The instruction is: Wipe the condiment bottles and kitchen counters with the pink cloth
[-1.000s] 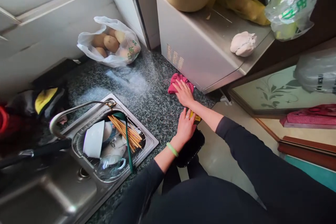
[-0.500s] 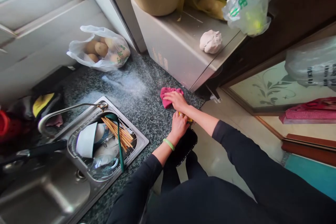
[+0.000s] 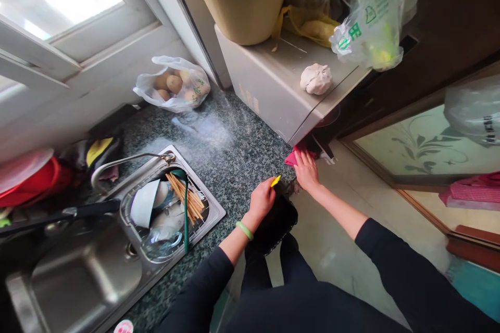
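My left hand (image 3: pixel 262 199), with a green bangle at the wrist, is closed around a small yellow piece (image 3: pixel 275 181) at the counter's front edge; its kind is not clear. Right below that hand is a black container (image 3: pixel 279 223), partly hidden by the hand and forearm. My right hand (image 3: pixel 307 170) presses on a pink cloth (image 3: pixel 292 157) at the right end of the dark speckled countertop (image 3: pixel 250 140), by the corner of the grey appliance (image 3: pixel 269 88). Its fingers lie over the cloth and cover part of it.
On the left is a steel sink (image 3: pixel 89 276) with a drainer basket of bowls, chopsticks (image 3: pixel 187 195) and a green-handled utensil. A bag of potatoes (image 3: pixel 174 83) stands at the back. The appliance carries a cream basin (image 3: pixel 242 15), a garlic bulb (image 3: pixel 316 79) and plastic bags.
My right hand has slid the pink cloth rightward to the counter's edge, apart from my left hand. My left hand has lowered slightly, with the yellow piece in it. The view has shifted.
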A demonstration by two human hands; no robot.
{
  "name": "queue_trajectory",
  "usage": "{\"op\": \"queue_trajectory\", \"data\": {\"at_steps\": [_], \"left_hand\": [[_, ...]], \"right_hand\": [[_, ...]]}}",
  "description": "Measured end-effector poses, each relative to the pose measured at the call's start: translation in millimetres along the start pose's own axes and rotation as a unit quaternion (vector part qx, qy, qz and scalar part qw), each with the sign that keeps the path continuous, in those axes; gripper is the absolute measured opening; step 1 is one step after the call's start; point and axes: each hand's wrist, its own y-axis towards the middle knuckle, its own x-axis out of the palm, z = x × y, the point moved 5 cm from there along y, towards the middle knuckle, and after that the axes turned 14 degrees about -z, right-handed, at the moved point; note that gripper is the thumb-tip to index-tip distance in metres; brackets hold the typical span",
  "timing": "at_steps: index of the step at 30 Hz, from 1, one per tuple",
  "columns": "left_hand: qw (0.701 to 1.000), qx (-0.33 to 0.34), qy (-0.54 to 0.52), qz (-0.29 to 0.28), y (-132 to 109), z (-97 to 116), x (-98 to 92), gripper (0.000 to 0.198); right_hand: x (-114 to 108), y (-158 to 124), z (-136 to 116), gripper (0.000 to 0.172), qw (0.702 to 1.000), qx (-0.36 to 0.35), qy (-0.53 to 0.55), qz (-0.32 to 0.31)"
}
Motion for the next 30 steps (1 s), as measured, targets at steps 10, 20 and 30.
{"op": "queue_trajectory", "data": {"at_steps": [10,20,30], "left_hand": [[0.748,-0.181,-0.637,0.044,-27.3,-21.7,-16.1,0.048],[0.762,-0.138,-0.622,0.113,-73.3,-27.2,-69.2,0.059],[0.709,-0.128,-0.259,0.643,-224.9,-119.0,-417.0,0.017]], "right_hand": [[5.6,88.1,-86.9,0.067,0.993,-0.117,0.022,0.005],[3.3,169.4,-151.0,0.064,0.993,-0.116,0.02,-0.004],[45.6,47.1,-153.8,0.079,0.947,-0.303,-0.106,-0.031]]}}
